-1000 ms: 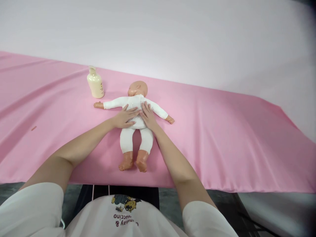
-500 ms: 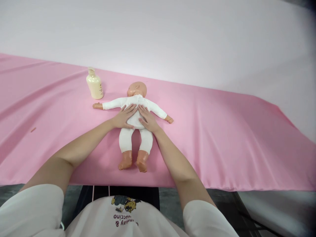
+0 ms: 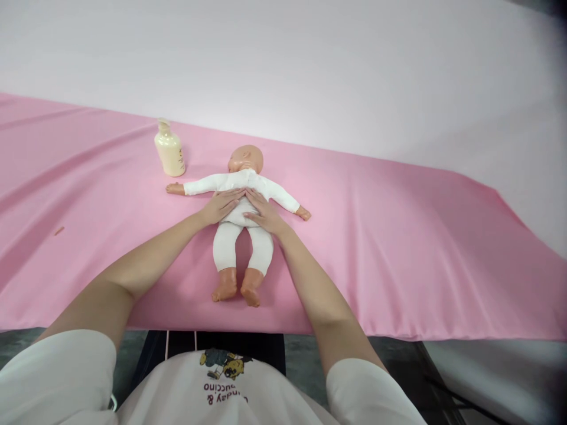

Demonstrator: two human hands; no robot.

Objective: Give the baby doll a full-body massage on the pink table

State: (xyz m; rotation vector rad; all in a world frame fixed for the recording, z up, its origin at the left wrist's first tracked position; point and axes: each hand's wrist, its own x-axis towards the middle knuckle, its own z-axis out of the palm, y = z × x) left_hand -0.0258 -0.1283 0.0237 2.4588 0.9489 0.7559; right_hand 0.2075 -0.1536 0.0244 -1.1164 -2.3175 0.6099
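Basically pink cloth [image 3: 398, 236], pale wall [image 3: 310, 59]; left hand [image 3: 220, 206] & right hand [image 3: 264, 216] spread flat on doll [image 3: 241, 195].

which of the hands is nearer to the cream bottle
Left. The left hand lies flat on the doll's belly, on the cream bottle's side; the right hand lies beside it, farther away.

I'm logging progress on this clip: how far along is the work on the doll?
Done: the baby doll lies face up, dressed in white, on the pink cloth. In hand: left hand and right hand lie flat on its belly. Left: the lotion bottle stands untouched beside its arm.
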